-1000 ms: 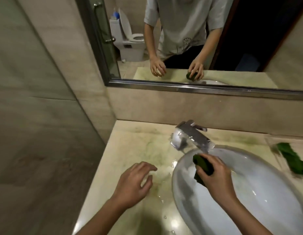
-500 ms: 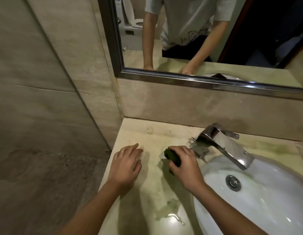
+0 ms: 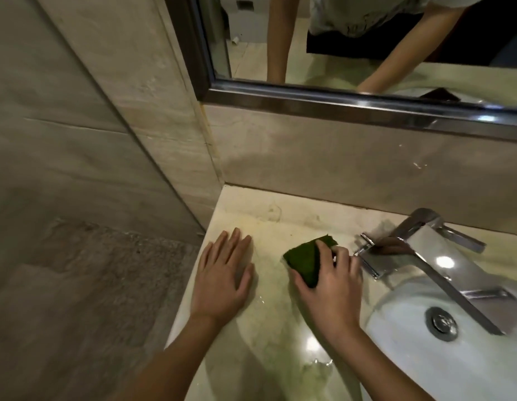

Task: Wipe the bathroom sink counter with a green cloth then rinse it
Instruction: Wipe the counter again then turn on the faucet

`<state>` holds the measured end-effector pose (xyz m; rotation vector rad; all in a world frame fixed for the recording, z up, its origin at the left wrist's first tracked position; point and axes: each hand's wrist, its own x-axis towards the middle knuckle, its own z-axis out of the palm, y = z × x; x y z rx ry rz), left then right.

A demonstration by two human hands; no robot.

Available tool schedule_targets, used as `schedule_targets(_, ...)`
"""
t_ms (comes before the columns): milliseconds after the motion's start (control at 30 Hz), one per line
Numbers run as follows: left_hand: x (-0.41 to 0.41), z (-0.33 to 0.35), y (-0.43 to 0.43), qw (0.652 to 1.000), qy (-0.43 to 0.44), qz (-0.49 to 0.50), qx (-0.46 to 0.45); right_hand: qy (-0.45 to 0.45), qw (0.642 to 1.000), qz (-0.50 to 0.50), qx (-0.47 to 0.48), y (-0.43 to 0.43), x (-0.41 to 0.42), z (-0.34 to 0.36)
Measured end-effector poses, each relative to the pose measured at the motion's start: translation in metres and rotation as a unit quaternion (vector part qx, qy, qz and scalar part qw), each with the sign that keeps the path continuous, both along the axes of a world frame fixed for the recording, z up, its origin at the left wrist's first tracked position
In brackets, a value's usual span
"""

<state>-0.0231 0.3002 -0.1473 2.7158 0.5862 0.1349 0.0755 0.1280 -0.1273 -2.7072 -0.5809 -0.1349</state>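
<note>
Green cloth (image 3: 305,260) moves from sink (image 3: 410,371) to counter's (image 3: 280,221) back-left: wiping starts.
I log right hand (image 3: 329,287) gripping it; left hand (image 3: 222,279) flat, fingers straight.

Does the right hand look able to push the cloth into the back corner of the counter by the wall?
Probably yes. The right hand holds the green cloth on the counter, with only bare surface between it and the back corner; the left hand lies flat to the side.

Cloth (image 3: 305,263) half hidden under right hand (image 3: 331,290); sink (image 3: 410,360) cropped.
</note>
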Motion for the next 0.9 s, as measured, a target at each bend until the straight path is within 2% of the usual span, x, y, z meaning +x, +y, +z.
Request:
schedule_targets(300,-0.002,-0.002,-0.001,1.0,0.001,0.002,0.004,-0.005,0.998,0.057,0.034,-0.003,0.0,0.01)
schedule_targets(400,-0.001,-0.004,0.0,1.0,-0.008,-0.005,0.005,-0.01,0.998,0.055,0.017,-0.003,0.0,0.009)
schedule_targets(500,-0.002,-0.004,-0.002,1.0,0.002,-0.008,0.014,0.007,0.999,0.034,0.039,-0.003,-0.002,0.012)
schedule_targets(567,-0.001,-0.003,-0.001,1.0,0.008,-0.008,0.019,0.06,0.994,0.034,0.082,0.0,0.004,0.019)
schedule_targets(633,-0.001,-0.004,0.0,1.0,0.015,-0.009,0.02,0.105,0.978,0.047,0.174,0.004,0.014,0.036)
schedule_targets(733,0.0,-0.003,-0.001,1.0,0.013,-0.008,0.016,0.12,0.947,0.05,0.293,0.011,0.026,0.065)
schedule_targets(800,0.002,-0.001,-0.002,1.0,0.006,-0.003,0.019,0.123,0.952,0.063,0.274,0.008,0.031,0.068)
schedule_targets(900,0.001,-0.002,-0.001,1.0,0.004,-0.008,0.02,0.183,0.972,0.063,0.134,-0.011,0.027,0.048)
